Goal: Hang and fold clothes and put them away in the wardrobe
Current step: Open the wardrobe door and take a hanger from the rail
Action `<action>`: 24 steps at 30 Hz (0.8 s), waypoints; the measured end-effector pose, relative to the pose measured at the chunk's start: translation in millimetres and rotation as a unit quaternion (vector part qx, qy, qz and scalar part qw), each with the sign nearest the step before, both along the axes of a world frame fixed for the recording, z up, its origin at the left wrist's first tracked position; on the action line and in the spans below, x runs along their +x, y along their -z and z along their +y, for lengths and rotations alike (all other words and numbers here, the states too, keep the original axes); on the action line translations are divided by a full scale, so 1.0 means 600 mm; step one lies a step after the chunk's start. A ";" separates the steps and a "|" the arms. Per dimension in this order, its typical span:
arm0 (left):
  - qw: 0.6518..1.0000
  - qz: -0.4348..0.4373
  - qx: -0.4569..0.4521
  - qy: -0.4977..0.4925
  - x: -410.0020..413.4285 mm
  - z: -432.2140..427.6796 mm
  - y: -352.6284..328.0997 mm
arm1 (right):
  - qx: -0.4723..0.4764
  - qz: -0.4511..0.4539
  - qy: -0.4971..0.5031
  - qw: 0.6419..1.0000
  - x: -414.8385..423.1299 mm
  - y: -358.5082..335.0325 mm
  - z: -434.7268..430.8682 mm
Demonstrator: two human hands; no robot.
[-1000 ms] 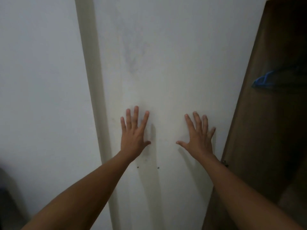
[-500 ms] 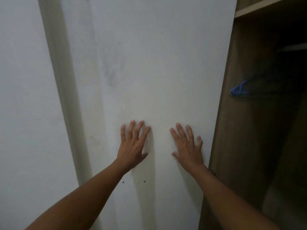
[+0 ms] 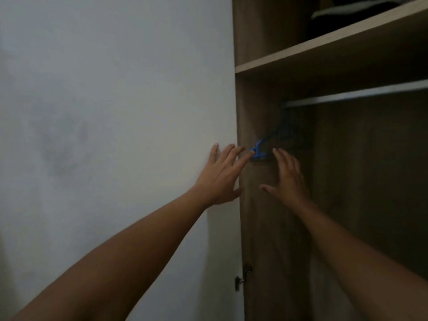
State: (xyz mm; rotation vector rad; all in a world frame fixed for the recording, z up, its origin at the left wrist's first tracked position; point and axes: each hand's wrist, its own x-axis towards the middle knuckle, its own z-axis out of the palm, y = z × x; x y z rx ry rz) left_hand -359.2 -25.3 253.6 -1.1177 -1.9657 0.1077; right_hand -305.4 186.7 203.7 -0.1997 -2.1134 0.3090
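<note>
The wardrobe stands open on the right, brown wood inside. Its white door fills the left of the view. My left hand lies flat at the door's right edge, fingers spread and reaching past it. My right hand is raised in front of the wardrobe's inner side wall, fingers apart, holding nothing. A blue hanger hangs from the metal rail; its tip shows between my two hands, just beyond my left fingertips. A dark garment on the hanger can barely be made out.
A wooden shelf runs above the rail, with dark and white folded fabric on it. A small metal hinge fitting sits low on the door edge. The wardrobe interior to the right is dim.
Both hands have moved right, off the middle of the door, to its edge and the wardrobe opening. My view has swung right and up, and the shelf and rail have come into sight.
</note>
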 end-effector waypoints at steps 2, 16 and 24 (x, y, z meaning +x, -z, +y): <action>1.000 0.013 -0.003 0.018 -0.014 0.052 -0.034 | -0.030 0.022 0.004 0.999 -0.009 -0.033 0.044; 0.998 0.050 -0.035 -0.006 -0.149 0.306 -0.114 | -0.102 0.019 -0.114 0.988 -0.172 -0.094 0.293; 0.995 0.049 -0.070 -0.042 -0.161 0.333 -0.123 | -0.058 -0.021 -0.210 0.976 -0.235 -0.103 0.383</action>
